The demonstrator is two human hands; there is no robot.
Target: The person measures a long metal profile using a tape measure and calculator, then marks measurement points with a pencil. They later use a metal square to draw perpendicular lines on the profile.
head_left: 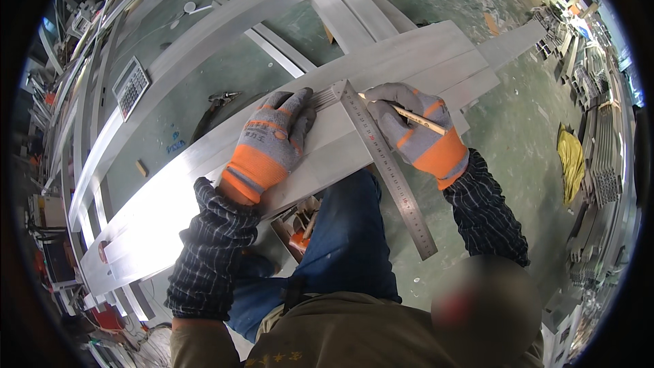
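Observation:
My left hand (272, 138), in a grey and orange glove, holds the short stock end of a metal try square (388, 163) against a long silver metal profile (300, 177). The square's graduated steel blade crosses the profile and sticks out past its near edge, beside my leg. My right hand (413, 126), gloved the same way, grips a light wooden pencil (417, 120). Its tip is near the far end of the blade, by the square's corner. The fingertips of my left hand are partly hidden.
A calculator (131, 87) lies on a frame bar at the left. More silver profiles (347, 17) cross behind. Pliers-like tool (221, 99) lies beyond the profile. Under it sits an open box of tools (293, 232). Stacked profiles and a yellow cloth (570, 162) stand at the right.

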